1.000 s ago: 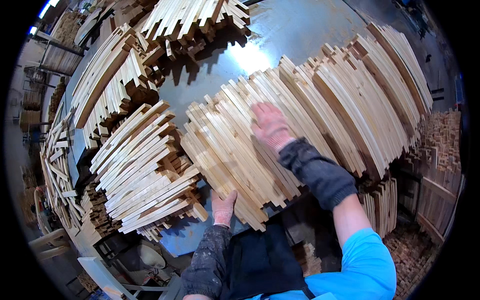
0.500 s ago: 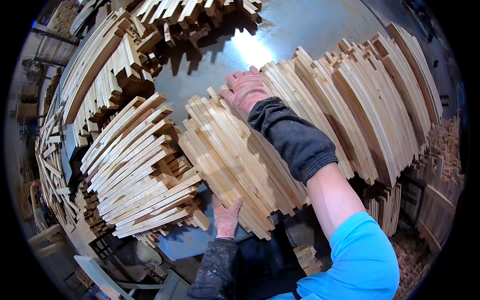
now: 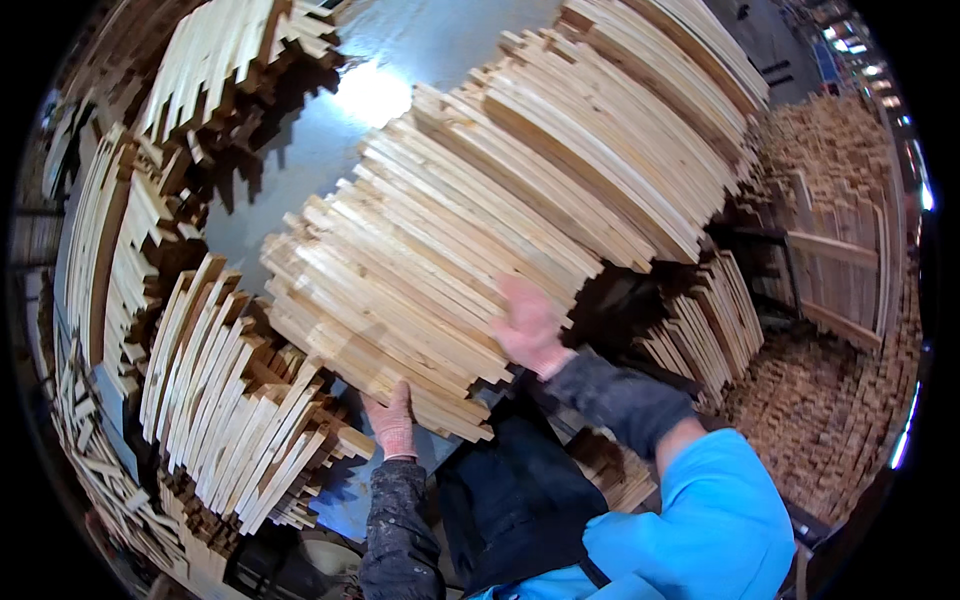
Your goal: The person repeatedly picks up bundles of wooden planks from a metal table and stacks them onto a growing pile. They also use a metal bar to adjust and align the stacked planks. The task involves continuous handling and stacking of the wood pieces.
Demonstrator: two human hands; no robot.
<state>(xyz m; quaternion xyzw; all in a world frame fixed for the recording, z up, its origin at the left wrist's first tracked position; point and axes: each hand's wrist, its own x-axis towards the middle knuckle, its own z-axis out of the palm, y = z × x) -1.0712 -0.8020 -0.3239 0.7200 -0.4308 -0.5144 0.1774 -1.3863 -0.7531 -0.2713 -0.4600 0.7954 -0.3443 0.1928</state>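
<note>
A long row of pale wooden strips (image 3: pixel 430 230), laid side by side with uneven ends, runs diagonally across the metal table. My left hand (image 3: pixel 392 422), in a pinkish work glove, rests against the row's near left side, thumb raised and apart from the fingers; it is open. My right hand (image 3: pixel 530 325), in a similar glove and a little blurred, is over the near ends of the strips with its fingers stretched out. Nothing shows in its grasp, and I cannot tell whether it touches the wood.
Left of the row lies a looser stack of strips (image 3: pixel 215 390). More stacked strips (image 3: pixel 215 60) stand at the far left. The grey table top (image 3: pixel 300 150) shows behind the row. At right are a smaller bundle (image 3: pixel 705 325) and a large mass of piled wood (image 3: pixel 820 430).
My right hand has come back from the far ends of the strips to their near ends. My left hand stays by the row's left side. The view has swung to the right.
</note>
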